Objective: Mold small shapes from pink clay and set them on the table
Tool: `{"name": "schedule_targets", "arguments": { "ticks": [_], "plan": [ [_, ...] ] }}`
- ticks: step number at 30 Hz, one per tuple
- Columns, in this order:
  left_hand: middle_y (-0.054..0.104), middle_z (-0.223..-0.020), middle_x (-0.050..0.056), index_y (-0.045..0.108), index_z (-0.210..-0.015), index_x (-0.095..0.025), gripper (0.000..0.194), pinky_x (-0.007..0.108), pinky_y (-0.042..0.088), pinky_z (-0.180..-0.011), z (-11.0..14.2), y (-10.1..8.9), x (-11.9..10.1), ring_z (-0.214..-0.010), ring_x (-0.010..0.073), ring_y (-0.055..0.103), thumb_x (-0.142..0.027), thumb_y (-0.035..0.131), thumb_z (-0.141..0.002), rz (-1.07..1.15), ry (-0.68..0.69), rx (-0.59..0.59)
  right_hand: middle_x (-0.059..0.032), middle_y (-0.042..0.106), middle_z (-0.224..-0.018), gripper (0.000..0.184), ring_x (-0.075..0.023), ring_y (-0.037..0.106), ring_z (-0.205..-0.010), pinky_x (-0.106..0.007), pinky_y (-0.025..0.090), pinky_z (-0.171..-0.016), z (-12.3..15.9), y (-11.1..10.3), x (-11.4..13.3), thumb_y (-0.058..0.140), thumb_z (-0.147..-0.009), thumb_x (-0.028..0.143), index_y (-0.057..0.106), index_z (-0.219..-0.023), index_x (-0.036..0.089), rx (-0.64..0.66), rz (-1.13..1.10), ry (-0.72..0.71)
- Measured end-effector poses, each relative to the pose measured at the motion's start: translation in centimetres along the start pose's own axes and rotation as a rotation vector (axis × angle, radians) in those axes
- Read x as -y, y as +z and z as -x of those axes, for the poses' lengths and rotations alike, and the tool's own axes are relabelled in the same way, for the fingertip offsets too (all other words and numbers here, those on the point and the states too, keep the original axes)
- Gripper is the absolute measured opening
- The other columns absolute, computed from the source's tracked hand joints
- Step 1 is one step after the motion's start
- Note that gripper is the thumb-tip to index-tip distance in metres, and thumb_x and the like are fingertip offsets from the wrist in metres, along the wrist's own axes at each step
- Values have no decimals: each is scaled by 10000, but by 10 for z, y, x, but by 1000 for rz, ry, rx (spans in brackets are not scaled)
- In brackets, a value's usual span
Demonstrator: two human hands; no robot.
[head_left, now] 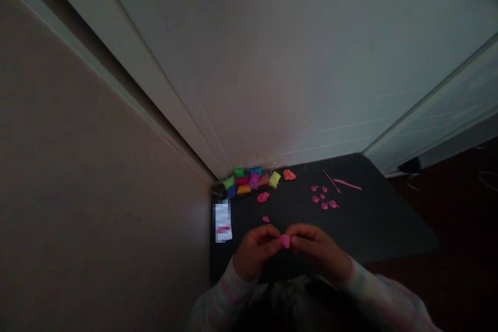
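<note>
Between my two hands, near the front edge of the dark table, is a small lump of pink modelling clay [285, 240]. My left hand [259, 250] pinches it from the left with thumb and fingers. From the right, the fingertips of my right hand [319, 249] close on the same lump. Just beyond my left hand lies a little pink clay piece [265, 219], and farther back a larger flattened pink clay lump [263, 197]. Several small pink clay shapes [324, 206] with thin tails lie to the right of centre.
Two thin pink modelling tools [347, 184] lie at the back right. Colourful clay packets [253, 180] are heaped against the wall, beside an orange clay lump [289, 174]. A white card or phone, partly blurred [223, 220], rests at the table's left edge. Walls bound the back and left.
</note>
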State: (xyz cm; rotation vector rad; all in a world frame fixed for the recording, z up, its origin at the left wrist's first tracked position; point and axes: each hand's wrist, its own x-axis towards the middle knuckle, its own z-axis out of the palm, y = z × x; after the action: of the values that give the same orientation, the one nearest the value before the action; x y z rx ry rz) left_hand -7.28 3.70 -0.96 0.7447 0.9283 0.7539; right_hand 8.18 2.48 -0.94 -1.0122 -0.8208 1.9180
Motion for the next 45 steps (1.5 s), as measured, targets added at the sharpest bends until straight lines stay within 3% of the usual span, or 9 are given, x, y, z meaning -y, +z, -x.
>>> {"name": "schedule_targets", "arguments": {
  "ticks": [7, 12, 16, 19, 24, 27, 32, 38, 45],
  "plan": [
    [545, -651, -1, 648, -594, -160, 85, 236, 371, -601, 4, -4, 0, -649, 121, 497, -238, 655, -628, -308, 271, -120, 57, 550, -611, 227, -59, 449, -574, -190, 330, -570, -3, 1, -7, 703, -639, 321, 640, -830, 215, -48, -37, -72],
    [570, -695, 17, 655, -633, -175, 52, 257, 412, -641, 17, 7, -6, -679, 136, 527, -185, 624, -674, -667, 628, -307, 49, 556, -612, 200, -62, 468, -587, -191, 353, -585, 5, 2, -3, 663, -681, 356, 636, -798, 196, -23, -13, -82],
    [570, -655, 16, 653, -685, -172, 46, 268, 433, -643, 18, 22, -9, -673, 140, 530, -150, 614, -696, -908, 912, -300, 36, 588, -617, 175, -73, 502, -593, -204, 379, -598, 12, 1, 7, 673, -671, 336, 636, -732, 176, 1, 14, -66],
    [567, -655, 16, 649, -712, -174, 48, 268, 445, -630, 16, 33, -8, -673, 141, 530, -144, 616, -696, -956, 984, -309, 25, 617, -643, 169, -82, 528, -607, -212, 396, -608, 15, -7, 14, 696, -644, 314, 642, -720, 174, -36, 26, -70],
    [596, -772, 43, 646, -841, -186, 157, 273, 463, -635, 11, 58, -5, -727, 158, 556, -217, 619, -689, -800, 835, -326, 23, 644, -681, 170, -85, 554, -633, -207, 413, -623, 23, -29, 25, 705, -632, 305, 655, -745, 189, -40, 1, -81],
    [616, -770, 41, 644, -849, -175, 163, 257, 467, -633, 4, 78, -4, -707, 149, 572, -246, 566, -724, -580, 588, -414, 27, 643, -681, 167, -86, 557, -643, -208, 421, -640, 29, -43, 37, 718, -614, 288, 653, -735, 192, -42, 20, -77],
    [673, -720, 22, 684, -729, -179, 105, 233, 464, -646, -5, 103, -6, -695, 153, 604, -229, 634, -651, -412, 262, -354, 9, 647, -722, 153, -114, 576, -701, -243, 442, -695, 37, -64, 50, 700, -630, 287, 647, -734, 188, 46, 119, -104],
    [672, -651, 13, 681, -660, -167, 59, 240, 455, -641, 8, 121, 3, -650, 153, 596, -195, 638, -631, -365, 233, -480, -11, 654, -774, 142, -142, 587, -755, -275, 453, -730, 43, -79, 48, 643, -691, 306, 642, -779, 195, 169, 275, -91],
    [639, -616, 7, 652, -625, -152, 57, 232, 437, -618, 10, 139, 17, -619, 136, 566, -203, 633, -641, -340, 285, -567, -14, 644, -724, 150, -150, 575, -720, -270, 446, -695, 49, -86, 48, 606, -717, 334, 635, -727, 188, 146, 378, -170]
  ]
}}
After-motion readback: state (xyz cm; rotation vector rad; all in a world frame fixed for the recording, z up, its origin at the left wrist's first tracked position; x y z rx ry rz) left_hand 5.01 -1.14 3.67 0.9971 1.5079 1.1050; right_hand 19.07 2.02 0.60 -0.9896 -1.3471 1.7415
